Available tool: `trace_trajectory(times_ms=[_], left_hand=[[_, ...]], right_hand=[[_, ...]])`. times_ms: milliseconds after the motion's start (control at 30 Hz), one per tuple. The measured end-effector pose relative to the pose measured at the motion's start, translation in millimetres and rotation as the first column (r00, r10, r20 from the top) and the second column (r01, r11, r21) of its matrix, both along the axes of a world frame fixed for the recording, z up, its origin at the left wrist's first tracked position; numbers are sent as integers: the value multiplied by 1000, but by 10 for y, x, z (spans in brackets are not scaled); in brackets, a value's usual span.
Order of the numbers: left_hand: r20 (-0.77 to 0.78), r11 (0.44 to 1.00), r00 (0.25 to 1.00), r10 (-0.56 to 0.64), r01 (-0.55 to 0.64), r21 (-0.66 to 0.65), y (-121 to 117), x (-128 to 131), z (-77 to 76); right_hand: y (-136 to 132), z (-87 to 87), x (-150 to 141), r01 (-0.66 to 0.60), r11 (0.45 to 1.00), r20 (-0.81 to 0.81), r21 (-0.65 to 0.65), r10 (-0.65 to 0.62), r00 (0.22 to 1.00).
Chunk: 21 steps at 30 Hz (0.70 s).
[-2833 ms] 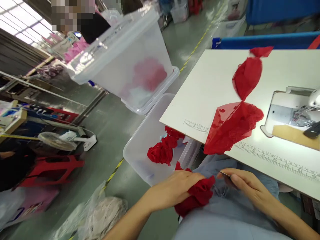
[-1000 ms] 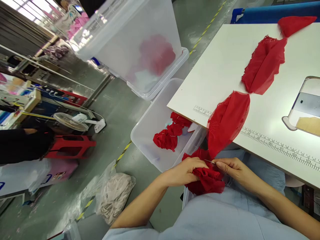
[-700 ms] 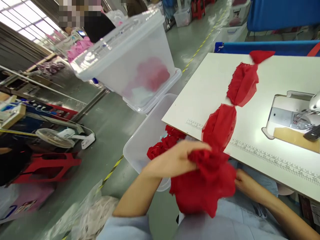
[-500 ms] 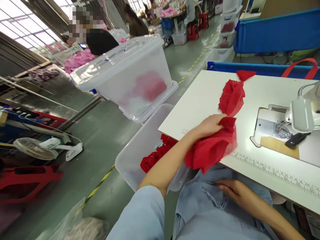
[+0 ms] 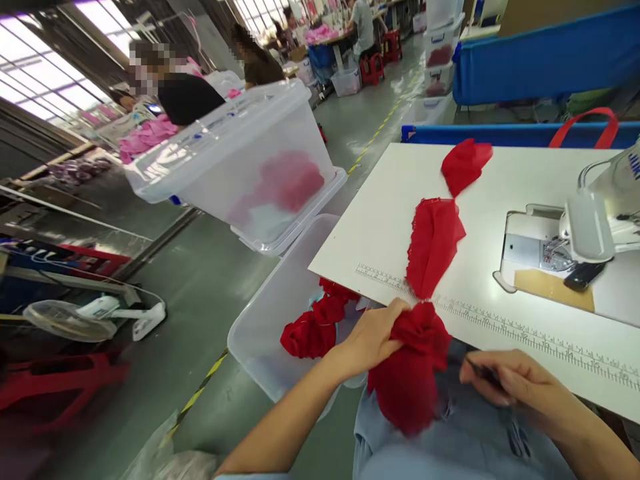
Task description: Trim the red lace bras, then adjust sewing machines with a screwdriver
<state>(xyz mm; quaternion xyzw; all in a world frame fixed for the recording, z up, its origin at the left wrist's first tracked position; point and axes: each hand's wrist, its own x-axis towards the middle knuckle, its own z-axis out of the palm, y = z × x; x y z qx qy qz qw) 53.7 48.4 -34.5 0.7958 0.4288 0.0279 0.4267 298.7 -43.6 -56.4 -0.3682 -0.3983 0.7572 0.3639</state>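
Note:
My left hand [image 5: 373,337] is closed on a bunched piece of red fabric [image 5: 407,393] at the table's front edge, above my lap. From this bunch a chain of red pieces runs back across the table: a longer piece with a frilled left edge [image 5: 433,247], then a smaller one [image 5: 465,167], joined at narrow points. My right hand [image 5: 515,377], somewhat blurred, is closed around small dark thread snips [image 5: 485,373], mostly hidden by the fingers. It is to the right of the bunch, apart from it.
A sewing machine [image 5: 590,227] stands on the right of the white table [image 5: 370,207], which has a printed ruler along its front. An open plastic bin [image 5: 260,320] with red fabric is below left. Behind it is a lidded bin [image 5: 280,173]. A fan [image 5: 75,320] and co-workers are farther left.
My left hand has come down and toward me, drawing the red chain over the table's front edge. My right hand has risen from my lap with the snips.

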Motion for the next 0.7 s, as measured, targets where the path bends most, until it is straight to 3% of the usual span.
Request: trace_trajectory(times_ms=[67,133,300,467,600,700], left_hand=[[53,1000,999,-12,13,-18,-240,-236,-37],[76,999,996,-47,47,-2,-428,-412,-98],[-8,989,990,-142,142,31,-727,-621,-222],[-93,966,970,-223,233,112,-809,-652,-174],[-124,966,965,-229,241,92,-793,-605,-180],[-148,968,962,-232,243,61,-817,-574,-224]], right_hand=[[6,-79,-144,65,993,118,-97,-54,992],[27,-132,-300,12,990,200,-143,17,980],[96,-216,-533,-156,976,210,-155,187,960],[83,-320,-544,-168,965,204,-202,209,956],[95,-324,-621,-220,958,70,-186,236,969],[90,-357,-684,-186,968,81,-171,202,976]])
